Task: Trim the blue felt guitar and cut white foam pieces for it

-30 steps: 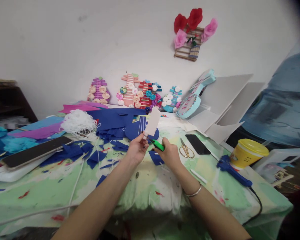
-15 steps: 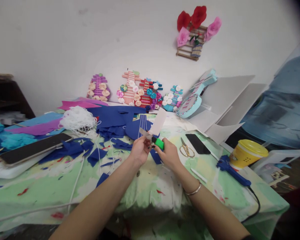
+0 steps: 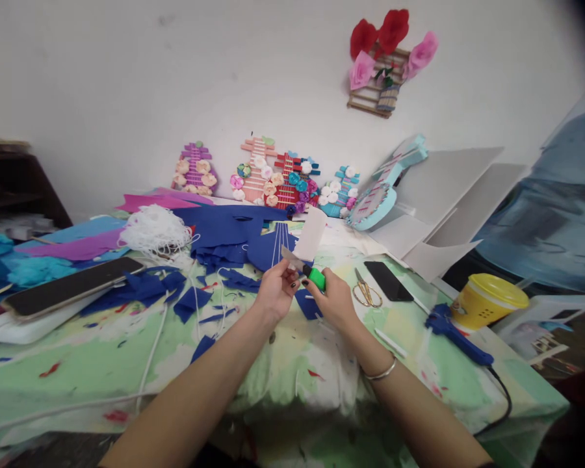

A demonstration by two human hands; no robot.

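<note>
In the head view my right hand [image 3: 334, 299] grips a green-handled knife [image 3: 316, 278], its blade angled up and to the left. My left hand [image 3: 279, 286] is close against the blade, fingers pinched together; whatever lies between them is too small to make out. Just beyond my hands a blue guitar-shaped piece [image 3: 263, 252] with white strings lies on the table. A pale card strip [image 3: 311, 234] stands out behind the knife, overlapping the blue piece's right side. A small blue scrap [image 3: 306, 304] lies below the knife.
To the right are gold-handled scissors [image 3: 366, 292], a black phone [image 3: 389, 281], a blue glue gun [image 3: 458, 335] and a yellow tub [image 3: 487, 300]. White string [image 3: 156, 231], blue scraps and another phone [image 3: 73, 286] lie left. Decorated guitar crafts [image 3: 287, 185] lean on the wall.
The knife and both hands have shifted slightly to the right in view, mostly along with the whole scene. My grip on the knife looks the same.
</note>
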